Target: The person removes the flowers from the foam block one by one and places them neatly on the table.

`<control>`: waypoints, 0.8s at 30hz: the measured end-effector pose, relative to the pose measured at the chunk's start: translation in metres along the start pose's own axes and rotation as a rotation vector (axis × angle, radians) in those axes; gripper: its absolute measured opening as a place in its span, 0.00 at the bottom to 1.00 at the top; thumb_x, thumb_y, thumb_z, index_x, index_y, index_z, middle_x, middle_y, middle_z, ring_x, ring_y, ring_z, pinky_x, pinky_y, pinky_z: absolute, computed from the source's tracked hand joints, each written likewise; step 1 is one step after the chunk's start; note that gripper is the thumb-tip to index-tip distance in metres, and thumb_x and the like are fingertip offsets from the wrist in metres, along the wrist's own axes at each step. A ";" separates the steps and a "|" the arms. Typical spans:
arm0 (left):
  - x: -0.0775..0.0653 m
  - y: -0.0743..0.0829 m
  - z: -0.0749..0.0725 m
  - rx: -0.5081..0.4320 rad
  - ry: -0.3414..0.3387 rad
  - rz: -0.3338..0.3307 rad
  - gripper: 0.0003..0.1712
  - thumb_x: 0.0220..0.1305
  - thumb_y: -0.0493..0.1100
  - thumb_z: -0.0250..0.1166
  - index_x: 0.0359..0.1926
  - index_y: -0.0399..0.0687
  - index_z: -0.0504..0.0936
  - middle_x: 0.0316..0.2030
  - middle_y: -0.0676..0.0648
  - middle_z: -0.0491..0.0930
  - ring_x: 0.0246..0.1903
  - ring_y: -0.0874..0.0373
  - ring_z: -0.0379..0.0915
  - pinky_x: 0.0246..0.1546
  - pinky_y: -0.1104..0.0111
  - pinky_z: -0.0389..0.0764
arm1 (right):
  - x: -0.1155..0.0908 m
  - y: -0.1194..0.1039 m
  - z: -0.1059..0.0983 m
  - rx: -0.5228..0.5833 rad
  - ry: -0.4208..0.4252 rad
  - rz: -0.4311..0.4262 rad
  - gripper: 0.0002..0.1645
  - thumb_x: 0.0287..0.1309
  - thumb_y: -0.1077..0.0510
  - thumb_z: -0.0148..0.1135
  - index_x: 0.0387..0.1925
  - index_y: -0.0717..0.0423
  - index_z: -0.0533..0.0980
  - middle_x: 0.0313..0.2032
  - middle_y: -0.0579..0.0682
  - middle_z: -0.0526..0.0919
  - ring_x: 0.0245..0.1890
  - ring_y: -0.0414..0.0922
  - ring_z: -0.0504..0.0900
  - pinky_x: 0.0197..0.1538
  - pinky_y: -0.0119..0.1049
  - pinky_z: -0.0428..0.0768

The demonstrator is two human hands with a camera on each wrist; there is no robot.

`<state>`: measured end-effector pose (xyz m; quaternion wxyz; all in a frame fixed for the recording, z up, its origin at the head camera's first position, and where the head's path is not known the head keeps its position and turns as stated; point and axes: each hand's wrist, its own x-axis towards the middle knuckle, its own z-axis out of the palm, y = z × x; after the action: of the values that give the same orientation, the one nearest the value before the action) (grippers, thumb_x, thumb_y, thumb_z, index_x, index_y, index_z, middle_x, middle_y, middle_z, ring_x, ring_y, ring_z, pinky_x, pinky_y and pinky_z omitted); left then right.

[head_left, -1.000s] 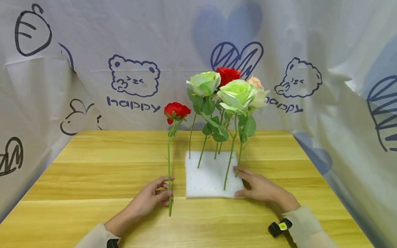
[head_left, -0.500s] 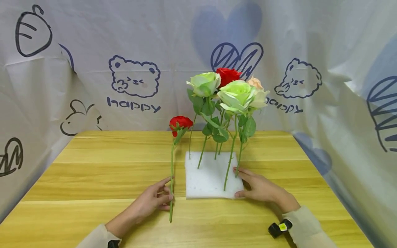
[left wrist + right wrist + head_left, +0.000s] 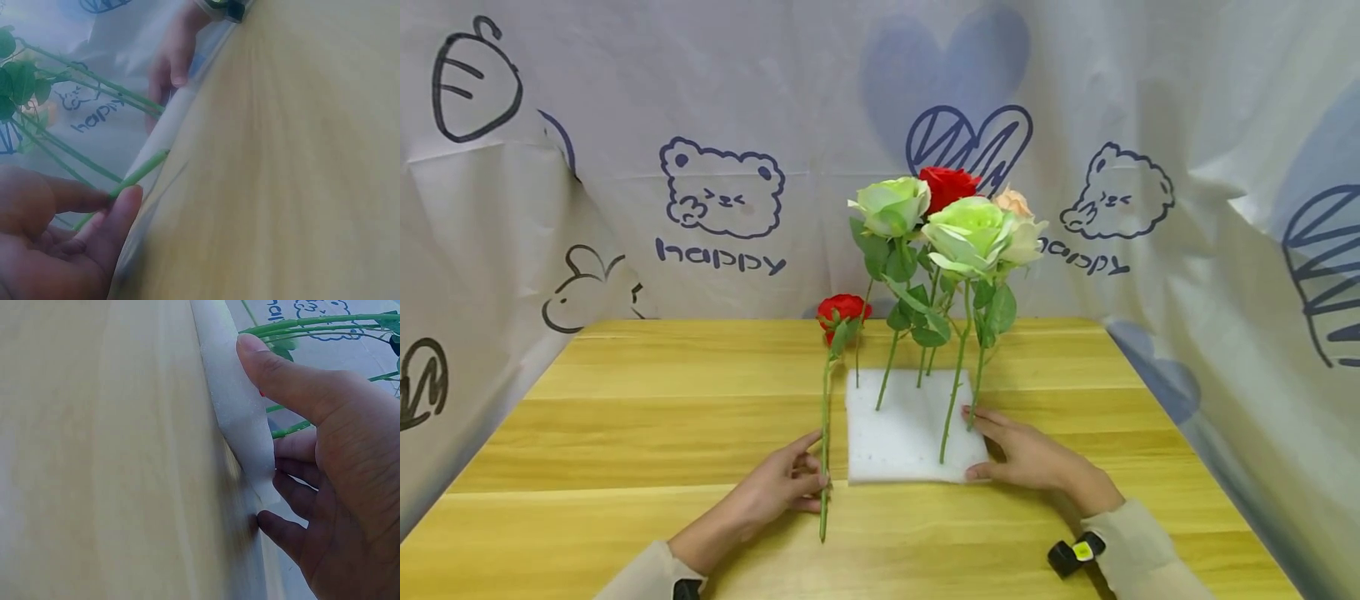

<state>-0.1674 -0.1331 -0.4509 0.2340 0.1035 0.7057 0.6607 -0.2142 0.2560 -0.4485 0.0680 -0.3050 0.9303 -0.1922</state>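
My left hand [image 3: 782, 482] pinches the green stem of a red artificial rose [image 3: 844, 313] between thumb and fingers. In the left wrist view the lower stem [image 3: 148, 167] pokes out past the thumb. The rose stands nearly upright, left of a white foam block [image 3: 887, 450] and apart from it. At the block's right edge, my right hand [image 3: 1037, 454] rests with spread, relaxed fingers, the thumb by the front corner. In the right wrist view the thumb [image 3: 281, 372] touches the foam's edge. Several roses stand in the block, including a light green rose [image 3: 966, 233] and another red rose [image 3: 947, 187].
The block lies on a wooden table [image 3: 625, 433]. Behind the table hangs a pale cloth [image 3: 820, 100] with drawn bears and hearts. Leafy stems [image 3: 925, 317] rise close together over the block's back and right side.
My left hand has shifted slightly right, bringing the red rose closer to the foam block. The rose's bloom has come down. My right hand stays at the block's edge.
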 end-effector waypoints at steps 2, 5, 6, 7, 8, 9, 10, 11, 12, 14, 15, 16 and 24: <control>0.001 0.001 0.001 -0.002 0.006 -0.008 0.45 0.69 0.31 0.59 0.76 0.35 0.42 0.45 0.38 0.70 0.40 0.51 0.77 0.40 0.60 0.85 | 0.000 0.000 0.001 0.003 -0.004 0.000 0.58 0.55 0.26 0.58 0.75 0.55 0.55 0.72 0.60 0.57 0.68 0.60 0.61 0.67 0.55 0.64; 0.002 0.001 0.001 0.001 0.010 -0.012 0.44 0.69 0.30 0.59 0.76 0.34 0.42 0.44 0.38 0.70 0.39 0.52 0.77 0.39 0.60 0.85 | 0.000 -0.001 0.002 0.004 -0.007 0.006 0.58 0.55 0.25 0.57 0.75 0.55 0.55 0.72 0.60 0.57 0.68 0.60 0.61 0.67 0.55 0.64; 0.002 0.001 0.001 0.003 0.009 -0.012 0.44 0.69 0.30 0.58 0.76 0.34 0.41 0.44 0.38 0.70 0.40 0.52 0.77 0.39 0.60 0.85 | 0.000 -0.001 0.002 0.004 -0.007 0.008 0.58 0.55 0.25 0.58 0.75 0.55 0.55 0.72 0.60 0.57 0.68 0.60 0.62 0.67 0.55 0.64; 0.003 0.001 0.002 0.003 0.008 -0.010 0.44 0.69 0.30 0.58 0.76 0.33 0.41 0.44 0.38 0.70 0.40 0.52 0.77 0.39 0.60 0.85 | 0.000 -0.001 0.002 0.005 -0.006 0.010 0.58 0.55 0.25 0.58 0.75 0.55 0.55 0.72 0.60 0.57 0.68 0.60 0.62 0.67 0.55 0.64; 0.003 0.000 0.002 0.004 0.006 -0.009 0.44 0.69 0.30 0.58 0.76 0.33 0.41 0.44 0.38 0.70 0.40 0.52 0.77 0.39 0.60 0.85 | 0.000 -0.001 0.002 0.004 -0.005 0.010 0.58 0.55 0.25 0.58 0.75 0.55 0.55 0.72 0.60 0.57 0.68 0.60 0.62 0.67 0.55 0.64; 0.003 0.000 0.002 0.005 0.004 -0.007 0.44 0.69 0.30 0.58 0.75 0.33 0.41 0.44 0.37 0.71 0.40 0.51 0.77 0.39 0.59 0.85 | 0.000 -0.001 0.002 0.003 -0.004 0.009 0.58 0.55 0.25 0.58 0.75 0.55 0.55 0.72 0.60 0.57 0.68 0.60 0.62 0.67 0.55 0.64; 0.004 0.000 0.003 0.005 0.002 -0.005 0.44 0.69 0.30 0.58 0.75 0.33 0.41 0.44 0.37 0.71 0.40 0.51 0.77 0.39 0.59 0.85 | 0.000 -0.001 0.002 0.004 -0.003 0.010 0.58 0.55 0.26 0.58 0.75 0.56 0.55 0.72 0.60 0.57 0.68 0.60 0.62 0.67 0.55 0.64; 0.004 0.000 0.004 0.003 0.000 -0.003 0.44 0.68 0.30 0.59 0.75 0.32 0.41 0.44 0.37 0.71 0.40 0.51 0.77 0.39 0.59 0.85 | -0.001 -0.001 0.002 0.004 -0.001 0.009 0.58 0.55 0.26 0.59 0.75 0.56 0.56 0.72 0.60 0.57 0.68 0.60 0.62 0.67 0.55 0.64; 0.005 0.000 0.005 -0.001 -0.003 -0.004 0.44 0.69 0.30 0.59 0.75 0.33 0.41 0.44 0.37 0.71 0.40 0.52 0.77 0.39 0.59 0.85 | -0.001 -0.001 0.002 0.003 0.000 0.007 0.58 0.55 0.26 0.59 0.75 0.56 0.56 0.72 0.60 0.57 0.68 0.60 0.62 0.67 0.55 0.64; 0.005 0.000 0.007 -0.010 -0.010 -0.006 0.44 0.68 0.30 0.59 0.75 0.32 0.42 0.44 0.38 0.70 0.39 0.52 0.76 0.39 0.58 0.85 | -0.001 0.000 0.002 0.000 0.000 0.007 0.57 0.55 0.26 0.59 0.75 0.56 0.56 0.72 0.60 0.58 0.68 0.60 0.62 0.67 0.55 0.64; 0.006 0.000 0.008 -0.013 -0.013 -0.008 0.44 0.68 0.29 0.59 0.75 0.32 0.42 0.44 0.38 0.69 0.38 0.52 0.76 0.38 0.58 0.85 | -0.001 0.000 0.002 -0.001 -0.001 0.005 0.57 0.55 0.26 0.59 0.75 0.56 0.56 0.72 0.60 0.58 0.68 0.60 0.62 0.67 0.55 0.65; 0.006 0.000 0.010 -0.016 -0.015 -0.010 0.44 0.68 0.29 0.59 0.75 0.32 0.42 0.44 0.38 0.68 0.38 0.53 0.75 0.38 0.58 0.85 | -0.001 0.000 0.002 -0.001 -0.002 0.005 0.57 0.55 0.26 0.59 0.75 0.56 0.56 0.72 0.60 0.58 0.68 0.60 0.62 0.67 0.55 0.65; 0.007 -0.002 0.013 0.032 0.014 -0.009 0.45 0.66 0.29 0.61 0.74 0.29 0.42 0.41 0.39 0.69 0.35 0.53 0.76 0.36 0.60 0.85 | -0.001 0.000 0.002 0.001 0.008 -0.003 0.57 0.55 0.26 0.59 0.75 0.56 0.56 0.72 0.60 0.58 0.68 0.60 0.62 0.67 0.55 0.65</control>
<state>-0.1677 -0.1186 -0.4543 0.2302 0.0996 0.7184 0.6488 -0.2129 0.2562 -0.4502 0.0641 -0.3056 0.9300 -0.1938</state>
